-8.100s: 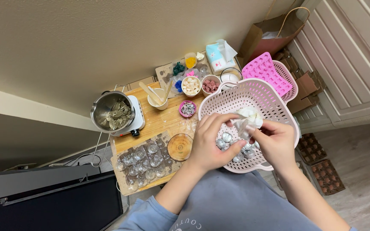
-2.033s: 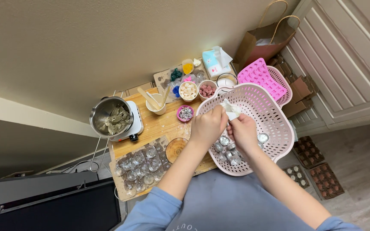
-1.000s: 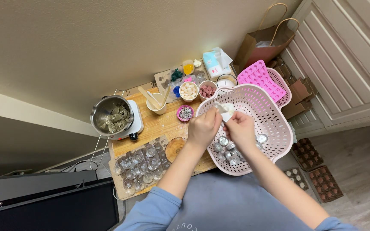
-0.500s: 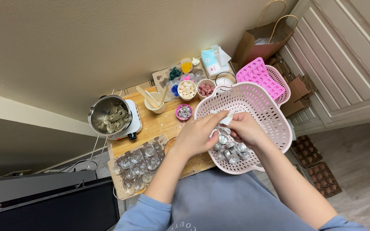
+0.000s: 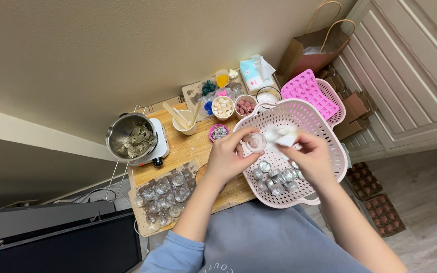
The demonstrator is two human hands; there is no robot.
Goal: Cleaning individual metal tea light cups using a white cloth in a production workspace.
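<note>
Left hand (image 5: 227, 159) pinches a small clear round cup (image 5: 255, 142) between thumb and fingertips, held up over the near-left rim of the pink perforated basket (image 5: 324, 131). Right hand (image 5: 312, 156) is closed on a crumpled white cloth (image 5: 281, 135), cloth touching or just beside the cup; can't tell which. Both hands sit above the basket, close together. Below them, inside the basket, a pile of more small clear cups (image 5: 276, 177) lies on the bottom. Basket rests at the right end of the wooden bench (image 5: 188, 149), overhanging the near edge. Left of the left wrist, a tray of clear cups (image 5: 167, 194) in rows. Farther left, a steel pot (image 5: 131, 137) with grey-brown lumps on a small white hot plate (image 5: 159, 146). Behind the basket: small bowl of silvery bits (image 5: 219, 133), cup with wooden sticks (image 5: 185, 121), bowl of white pieces (image 5: 223, 106), bowl of reddish pieces (image 5: 245, 107), small jar of yellow stuff (image 5: 222, 79). Pink mould (image 5: 309, 92) lies in a second pink basket behind the first. Brown paper bag (image 5: 312, 50) stands against the wall beyond that. Brown moulds (image 5: 375, 212) on the floor at right.
</note>
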